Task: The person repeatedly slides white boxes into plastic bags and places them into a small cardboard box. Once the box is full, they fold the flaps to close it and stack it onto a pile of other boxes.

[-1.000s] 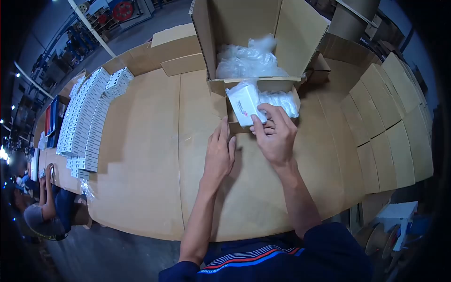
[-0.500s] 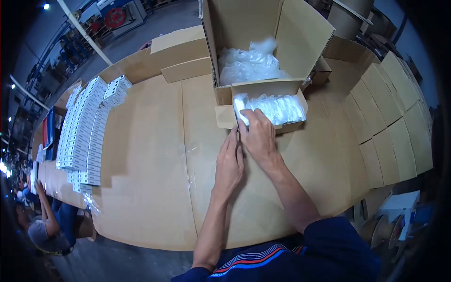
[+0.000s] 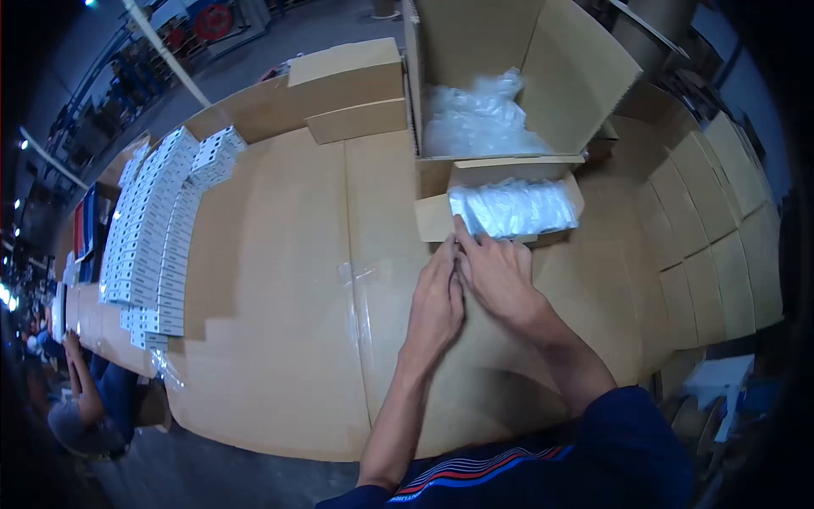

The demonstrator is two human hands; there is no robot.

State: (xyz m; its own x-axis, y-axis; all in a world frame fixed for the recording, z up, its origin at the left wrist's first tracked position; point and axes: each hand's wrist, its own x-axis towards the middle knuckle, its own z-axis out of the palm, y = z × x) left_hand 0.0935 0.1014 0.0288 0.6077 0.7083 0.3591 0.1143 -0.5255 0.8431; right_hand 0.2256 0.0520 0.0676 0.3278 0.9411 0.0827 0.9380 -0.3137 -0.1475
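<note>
The white, plastic-wrapped packet (image 3: 461,204) I was holding up now sits at the left end of the small brown cardboard carton (image 3: 434,219), so the row of plastic-wrapped white packets (image 3: 527,209) spans nearly its length. My left hand (image 3: 434,293) lies before the carton, its grip unclear to me; my right hand (image 3: 507,276) has released the packet, index finger stretched toward it.
</note>
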